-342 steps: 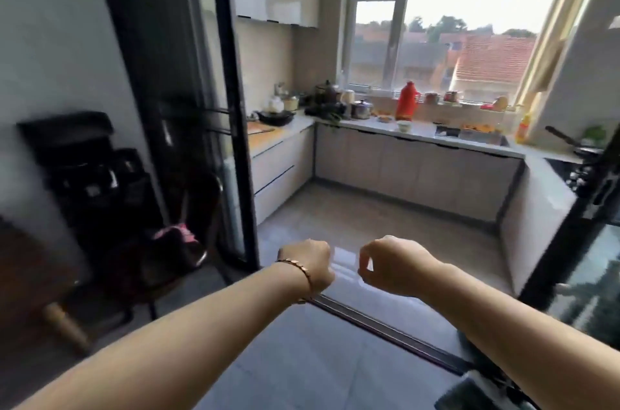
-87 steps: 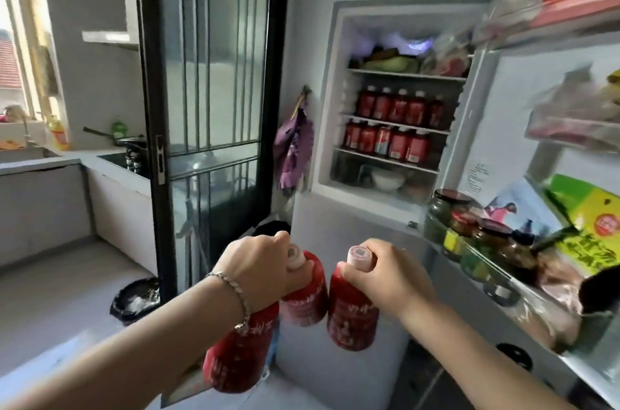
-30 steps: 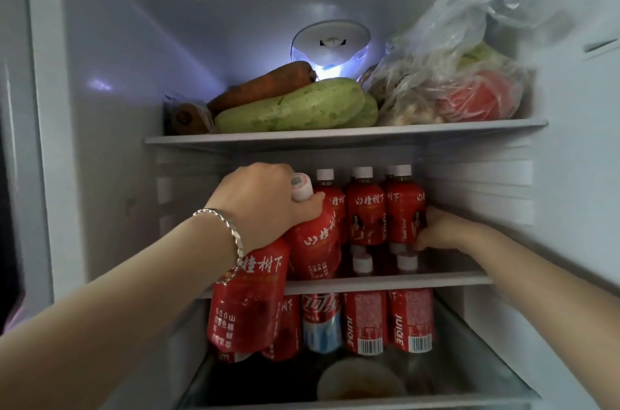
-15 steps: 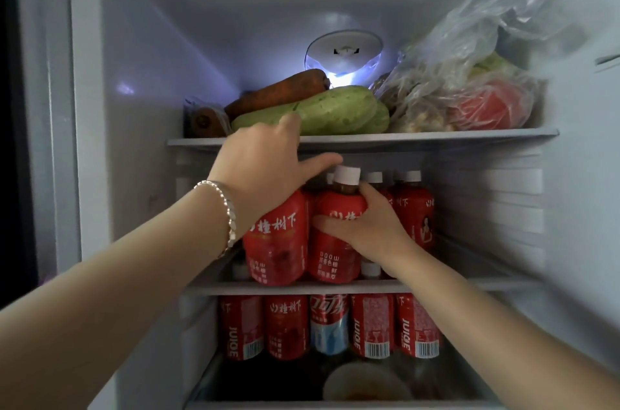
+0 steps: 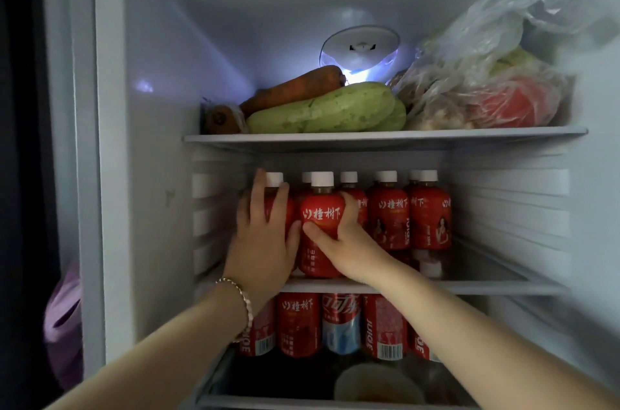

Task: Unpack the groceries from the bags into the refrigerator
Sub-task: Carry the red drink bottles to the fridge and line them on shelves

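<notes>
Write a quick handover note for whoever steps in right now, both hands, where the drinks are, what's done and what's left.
Left hand: fingers spread over the leftmost red bottle on the middle shelf, pressing rather than clearly gripping.
Right hand: wrapped around the front red bottle, which stands on the same shelf.
Done: both bottles stand upright beside the row already there; the shelf below also holds red bottles and a cola can.
Left: let go and withdraw both hands. No grocery bags are in view, so I cannot tell how much remains.
</notes>
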The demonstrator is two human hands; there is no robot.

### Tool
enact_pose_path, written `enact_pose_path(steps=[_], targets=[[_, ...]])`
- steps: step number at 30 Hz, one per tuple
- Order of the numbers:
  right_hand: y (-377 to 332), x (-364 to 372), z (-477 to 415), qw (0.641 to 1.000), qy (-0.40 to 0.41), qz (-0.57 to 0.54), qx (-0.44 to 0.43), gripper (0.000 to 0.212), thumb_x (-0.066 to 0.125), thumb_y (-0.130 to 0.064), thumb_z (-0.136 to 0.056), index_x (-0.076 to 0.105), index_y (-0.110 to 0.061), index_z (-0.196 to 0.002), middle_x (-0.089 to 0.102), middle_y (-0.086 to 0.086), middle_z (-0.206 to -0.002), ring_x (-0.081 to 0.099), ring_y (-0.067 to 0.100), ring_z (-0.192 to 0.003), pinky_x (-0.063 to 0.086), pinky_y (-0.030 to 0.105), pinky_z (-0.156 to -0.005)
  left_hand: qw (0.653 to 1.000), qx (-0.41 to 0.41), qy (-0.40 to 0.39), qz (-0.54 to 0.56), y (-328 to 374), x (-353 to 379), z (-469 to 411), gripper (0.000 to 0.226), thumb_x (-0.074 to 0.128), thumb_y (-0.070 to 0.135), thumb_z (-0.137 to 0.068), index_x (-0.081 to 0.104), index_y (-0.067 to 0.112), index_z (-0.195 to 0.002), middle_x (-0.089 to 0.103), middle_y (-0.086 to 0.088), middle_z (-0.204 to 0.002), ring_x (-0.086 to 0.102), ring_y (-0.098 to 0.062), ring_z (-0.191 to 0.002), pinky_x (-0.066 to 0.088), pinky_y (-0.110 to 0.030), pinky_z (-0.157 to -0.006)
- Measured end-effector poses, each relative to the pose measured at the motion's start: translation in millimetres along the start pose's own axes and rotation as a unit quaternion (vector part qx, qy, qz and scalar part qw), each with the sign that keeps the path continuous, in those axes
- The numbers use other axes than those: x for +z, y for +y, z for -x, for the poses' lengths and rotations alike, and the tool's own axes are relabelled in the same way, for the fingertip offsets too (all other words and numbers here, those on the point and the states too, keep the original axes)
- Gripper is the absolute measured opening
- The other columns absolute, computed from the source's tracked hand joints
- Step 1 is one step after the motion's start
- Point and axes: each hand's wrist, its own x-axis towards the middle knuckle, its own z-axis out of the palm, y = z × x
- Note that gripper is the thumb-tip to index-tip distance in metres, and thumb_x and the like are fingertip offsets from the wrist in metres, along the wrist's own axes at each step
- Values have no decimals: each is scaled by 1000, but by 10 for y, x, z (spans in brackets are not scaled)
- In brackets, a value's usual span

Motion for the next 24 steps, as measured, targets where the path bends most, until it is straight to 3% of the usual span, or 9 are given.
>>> enact_pose_path(steps=[2, 4, 6, 10, 15, 18, 21, 22, 24], targets=[[11, 12, -84, 998, -39, 40, 11, 91, 50, -50, -91, -17, -25, -147, 37, 11, -145, 49, 24, -123, 42, 33, -103, 990, -92, -44, 101, -22, 9, 48, 75, 44, 36, -94, -8, 32, -147, -6, -18, -155, 24, -40, -138, 37, -44, -105], [6, 5, -173, 995, -63, 73, 14, 95, 50, -51, -90, -21, -22, -147, 40, 12, -143, 51, 24, -121, 43, 29, -99, 972, -163, -59, 161, -75, 58, -5, 89, 52, 33, -92, -18, 22, -146, 6, -24, -152, 36, -38, -132, 38, -41, -105], [20, 4, -260, 995, -75, 56, 28, 95, 53, -48, -90, -17, -18, -148, 40, 11, -144, 49, 24, -125, 42, 31, -103, 944, -229, -97, 215, -159, 90, -111, 94, 60, 32, -88, -10, 12, -148, 25, -24, -147, 43, -35, -127, 38, -40, -104], [86, 68, -390, 991, -80, 62, 86, 92, 51, -54, -89, 1, -3, -148, 40, 12, -144, 42, 26, -130, 36, 33, -108, 888, -310, -145, 307, -263, 84, -266, 76, 69, 28, -82, 23, 0, -136, 49, -15, -134, 52, -28, -118, 43, -34, -99], [95, 219, -428, 991, -60, 55, 107, 83, 48, -53, -90, 11, -2, -144, 48, 11, -137, 50, 24, -122, 39, 25, -91, 906, -318, -163, 229, -207, 121, -287, 74, 64, 29, -86, 20, -5, -134, 48, -17, -134, 50, -29, -120, 40, -29, -94], [90, 257, -453, 981, -52, 119, 142, 86, 42, -63, -88, 16, -2, -143, 46, 16, -137, 47, 30, -124, 42, 35, -99, 930, -312, -171, 91, -145, 122, -255, 75, 56, 34, -91, 16, -8, -138, 48, -24, -130, 51, -35, -117, 42, -38, -95], [72, 183, -414, 947, -114, 260, 154, 87, 33, -66, -90, 23, 0, -145, 39, 18, -144, 38, 34, -131, 36, 38, -105, 942, -269, -193, -50, -14, 33, -145, 68, 44, 31, -96, 13, -11, -140, 40, -27, -136, 47, -35, -121, 39, -36, -98], [58, 144, -367, 941, -135, 279, 136, 77, 36, -63, -91, 36, -3, -139, 47, 16, -138, 46, 31, -123, 41, 35, -98, 947, -240, -192, -93, 43, -22, -94, 65, 41, 26, -97, 12, -12, -140, 35, -27, -139, 44, -33, -123, 38, -33, -100], [8, 66, -177, 948, -134, 271, 98, 44, 43, -50, -94, 60, -12, -110, 62, 6, -107, 58, 19, -93, 44, 27, -71, 960, -194, -176, -102, 117, -151, 16, 56, 43, 15, -92, 20, -4, -139, 32, -20, -138, 42, -29, -122, 38, -30, -100]])
